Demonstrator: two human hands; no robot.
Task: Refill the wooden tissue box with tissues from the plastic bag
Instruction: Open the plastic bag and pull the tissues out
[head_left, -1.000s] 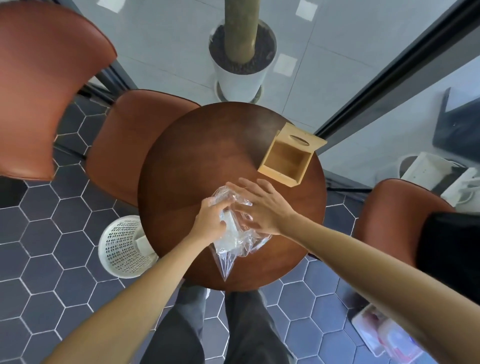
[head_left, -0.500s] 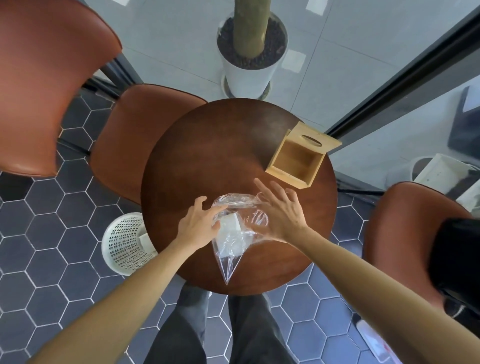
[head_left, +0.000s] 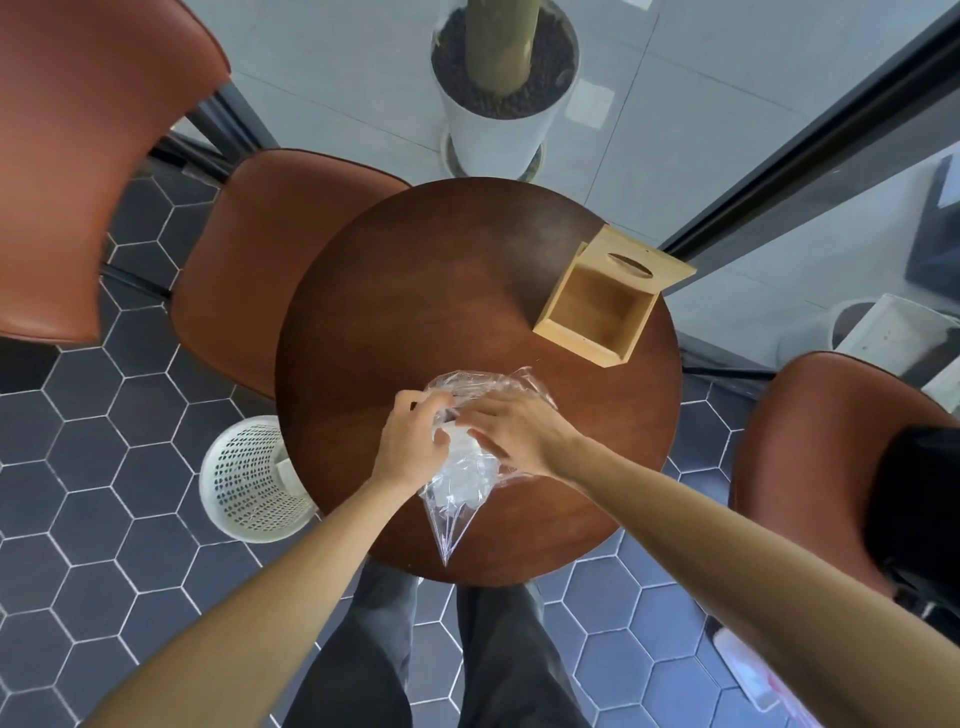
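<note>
On the near side of the round table (head_left: 395, 312), the left hand (head_left: 410, 447) pinches the plastic bag (head_left: 462, 488) at its mouth; the right hand (head_left: 519, 436) lies on it, grip unclear. Thin, slippery film; the soft, light tissues (head_left: 460, 470) want a gentle whole-stack hold. Far right, the wooden tissue box (head_left: 597, 312) stands open.

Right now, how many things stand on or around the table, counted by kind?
Chairs: 3
Tissue box: 1
Plastic bag: 1
Basket: 1
Plant pot: 1
Total: 7
</note>
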